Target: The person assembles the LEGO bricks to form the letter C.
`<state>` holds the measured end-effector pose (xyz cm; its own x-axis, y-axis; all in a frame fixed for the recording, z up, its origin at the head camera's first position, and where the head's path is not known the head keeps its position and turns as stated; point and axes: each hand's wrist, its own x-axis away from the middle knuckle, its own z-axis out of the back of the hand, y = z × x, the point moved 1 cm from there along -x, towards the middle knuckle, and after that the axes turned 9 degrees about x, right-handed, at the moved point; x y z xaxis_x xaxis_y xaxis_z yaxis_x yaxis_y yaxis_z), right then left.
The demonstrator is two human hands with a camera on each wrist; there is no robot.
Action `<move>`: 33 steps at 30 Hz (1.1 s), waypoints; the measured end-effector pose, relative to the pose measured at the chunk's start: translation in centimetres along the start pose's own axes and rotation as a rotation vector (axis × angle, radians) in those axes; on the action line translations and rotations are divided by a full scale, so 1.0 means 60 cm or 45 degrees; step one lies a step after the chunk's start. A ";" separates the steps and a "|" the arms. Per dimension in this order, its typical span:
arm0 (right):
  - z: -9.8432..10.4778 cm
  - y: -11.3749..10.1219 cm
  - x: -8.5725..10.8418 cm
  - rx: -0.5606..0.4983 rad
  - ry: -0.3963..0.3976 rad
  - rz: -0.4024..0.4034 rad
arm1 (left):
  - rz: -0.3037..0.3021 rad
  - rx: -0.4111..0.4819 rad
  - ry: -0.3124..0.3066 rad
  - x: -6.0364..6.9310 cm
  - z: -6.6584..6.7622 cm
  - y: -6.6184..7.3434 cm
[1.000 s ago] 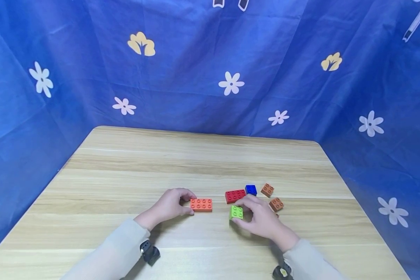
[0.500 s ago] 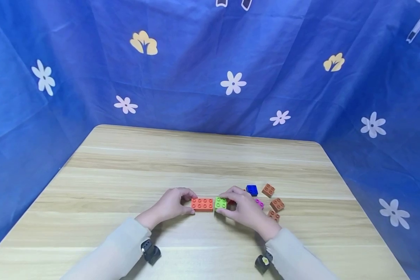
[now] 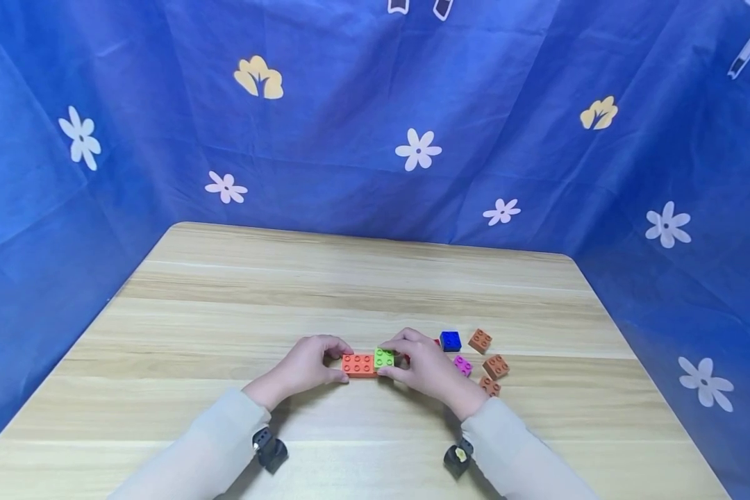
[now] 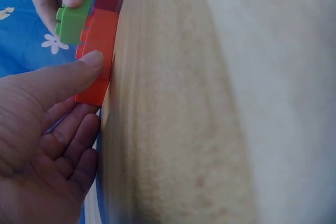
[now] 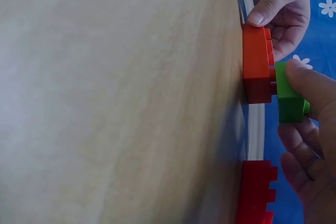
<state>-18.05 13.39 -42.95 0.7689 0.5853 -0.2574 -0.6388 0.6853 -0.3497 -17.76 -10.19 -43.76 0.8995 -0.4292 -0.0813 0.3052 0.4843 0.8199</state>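
— While the table [image 3: 275, 292] carries the whole job, how are the hands set?
— Left hand [image 3: 306, 366] grips the left end of the orange brick [image 3: 357, 365], thumb on the near side; brick flat on the table, between the hands. Right hand [image 3: 421, 362] pinches the green brick [image 3: 384, 358] between thumb and fingers, over orange's right end.
— Doing it well?
— Step in hand, my judgement: seating green on orange. Keep orange still. Hold green level, square its edges to orange's, match its underside to the studs [image 5: 273, 88], only then press straight down. Green seems to overhang the end.
— Views differ?
— Head: three pairs of studs uncovered, no reading of height. Right wrist: end studs exposed beneath green, so not fully seated. Whether they touch, cannot tell.
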 end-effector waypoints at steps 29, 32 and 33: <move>0.007 -0.008 -0.011 0.050 -0.123 -0.055 | 0.001 0.012 0.002 -0.001 0.002 0.001; 0.008 -0.005 -0.006 0.009 -0.092 -0.076 | 0.007 0.011 0.002 -0.001 0.001 0.000; 0.010 -0.004 -0.004 -0.006 -0.075 -0.079 | 0.008 0.009 0.003 -0.001 0.001 0.000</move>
<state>-18.12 13.32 -42.29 0.8040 0.5663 -0.1813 -0.5895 0.7192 -0.3677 -17.84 -10.19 -43.74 0.9021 -0.4244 -0.0774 0.2973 0.4816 0.8244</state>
